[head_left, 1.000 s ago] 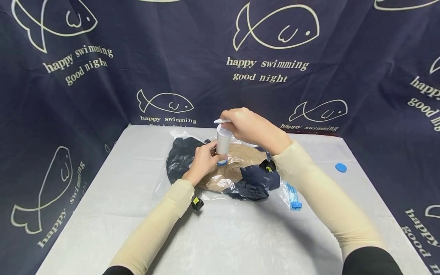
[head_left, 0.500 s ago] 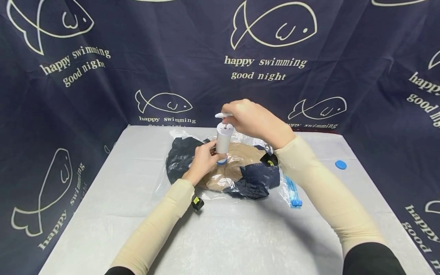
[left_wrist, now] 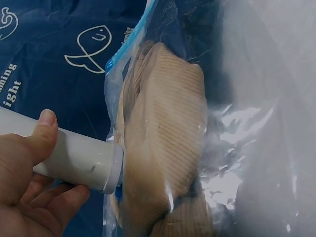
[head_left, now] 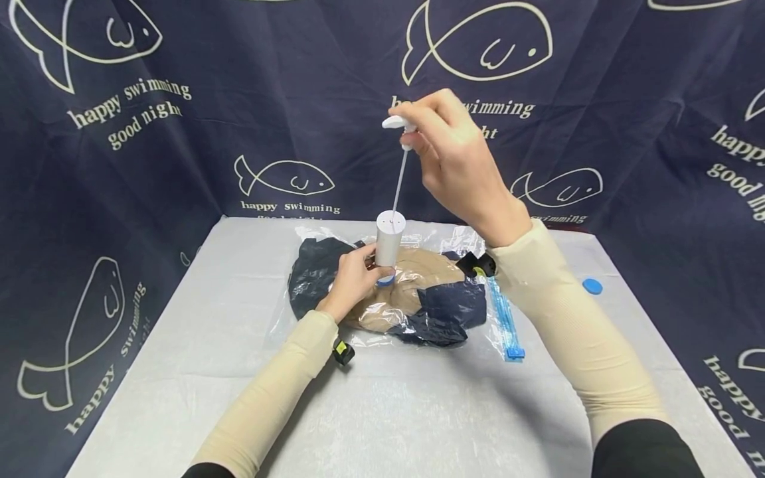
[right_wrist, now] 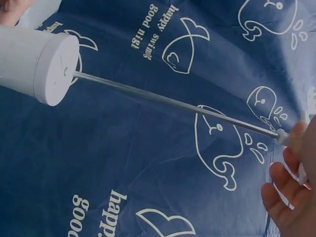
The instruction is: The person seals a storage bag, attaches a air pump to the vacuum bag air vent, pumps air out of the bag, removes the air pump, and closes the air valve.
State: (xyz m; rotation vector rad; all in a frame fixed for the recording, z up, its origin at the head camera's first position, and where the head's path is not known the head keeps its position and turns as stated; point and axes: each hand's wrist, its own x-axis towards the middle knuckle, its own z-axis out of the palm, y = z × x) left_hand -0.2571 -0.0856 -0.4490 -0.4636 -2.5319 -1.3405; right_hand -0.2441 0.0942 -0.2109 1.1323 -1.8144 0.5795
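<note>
A white hand pump (head_left: pixel 388 244) stands upright on a clear zip storage bag (head_left: pixel 364 342) filled with beige and dark clothes. My left hand (head_left: pixel 356 279) grips the pump's lower barrel, close above a blue valve (head_left: pixel 385 281) on the bag. In the left wrist view the barrel's end (left_wrist: pixel 114 168) meets the plastic beside ribbed beige fabric (left_wrist: pixel 165 123). High above, my right hand (head_left: pixel 457 156) holds the pump's white handle (head_left: pixel 397 123). The thin metal rod (right_wrist: pixel 177 104) is drawn far out of the barrel's cap.
A round blue cap (head_left: pixel 592 286) lies on the white-covered table (head_left: pixel 394 411) at the right. The bag's blue zip edge with its slider (head_left: pixel 512 352) lies near my right forearm. Dark fish-print cloth (head_left: pixel 287 99) hangs behind and at both sides.
My right hand has risen with the pump handle, pulling the rod from nearly fully in to far out. The left hand keeps its hold on the barrel.
</note>
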